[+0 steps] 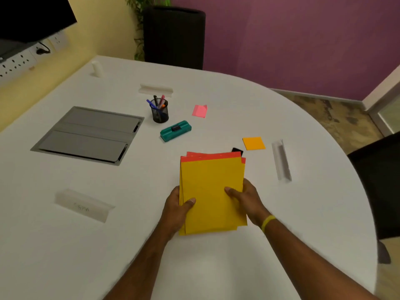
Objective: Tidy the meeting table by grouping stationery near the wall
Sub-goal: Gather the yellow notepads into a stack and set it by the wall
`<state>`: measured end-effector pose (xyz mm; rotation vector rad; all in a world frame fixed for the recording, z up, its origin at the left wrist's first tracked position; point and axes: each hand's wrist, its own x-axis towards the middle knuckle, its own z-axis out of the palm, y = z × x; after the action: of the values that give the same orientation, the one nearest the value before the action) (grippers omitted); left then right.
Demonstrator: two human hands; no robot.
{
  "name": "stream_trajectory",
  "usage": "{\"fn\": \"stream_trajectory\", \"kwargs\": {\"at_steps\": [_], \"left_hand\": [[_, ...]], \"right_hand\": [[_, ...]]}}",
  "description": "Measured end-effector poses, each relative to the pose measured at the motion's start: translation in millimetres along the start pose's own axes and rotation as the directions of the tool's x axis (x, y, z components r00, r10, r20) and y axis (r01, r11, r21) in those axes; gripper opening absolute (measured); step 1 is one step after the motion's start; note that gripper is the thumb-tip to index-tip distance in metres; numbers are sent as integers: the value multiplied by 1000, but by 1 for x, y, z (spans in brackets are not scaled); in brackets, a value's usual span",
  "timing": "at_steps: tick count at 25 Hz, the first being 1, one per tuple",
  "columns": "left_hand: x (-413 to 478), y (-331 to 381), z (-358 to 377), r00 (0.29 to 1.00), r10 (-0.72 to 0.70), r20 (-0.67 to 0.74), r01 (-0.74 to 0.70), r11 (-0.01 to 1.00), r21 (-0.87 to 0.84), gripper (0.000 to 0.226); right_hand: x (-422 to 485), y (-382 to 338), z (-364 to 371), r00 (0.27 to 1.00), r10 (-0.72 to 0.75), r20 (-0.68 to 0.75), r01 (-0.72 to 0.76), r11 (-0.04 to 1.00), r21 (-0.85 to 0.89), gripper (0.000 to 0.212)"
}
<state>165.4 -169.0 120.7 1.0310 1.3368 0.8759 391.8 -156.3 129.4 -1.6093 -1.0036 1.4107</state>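
Head view, lower centre of frame: the left hand (177, 211) and right hand (246, 199) grip a stack of yellow notepads (213, 191) by its near side edges, fingers curled round it, over the white surface (97, 245) — likely light, bendy, the pads apt to slide — hold both edges, squared

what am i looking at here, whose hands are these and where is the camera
There is no machine here: a person works with bare hands, and the one picture comes from a camera worn on their head, looking down. The left hand and right hand grip a stack of yellow pads with red top edges, one hand on each side. On the white table are a mesh cup of pens, a teal eraser, pink sticky notes, orange sticky notes and a grey hatch set in the top.
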Motion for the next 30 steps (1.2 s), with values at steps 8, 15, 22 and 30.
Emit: {"fn": "stream_trajectory", "kwargs": {"at_steps": [8,15,22,30], "left_hand": [[-16,-22,10,990,104,-92,-99,994,51,28],[-25,-13,35,955,31,-295,-63,993,-100,19],[-28,-20,25,981,99,-164,-80,990,115,35],[-54,20,5,994,61,-87,-61,998,-4,41]], "right_hand": [[-40,34,11,980,-112,-163,123,991,59,28],[-45,40,24,971,-53,-234,88,986,142,26],[-48,33,33,972,3,-233,27,992,127,37],[-97,9,24,987,-55,-149,58,998,19,48]]}}
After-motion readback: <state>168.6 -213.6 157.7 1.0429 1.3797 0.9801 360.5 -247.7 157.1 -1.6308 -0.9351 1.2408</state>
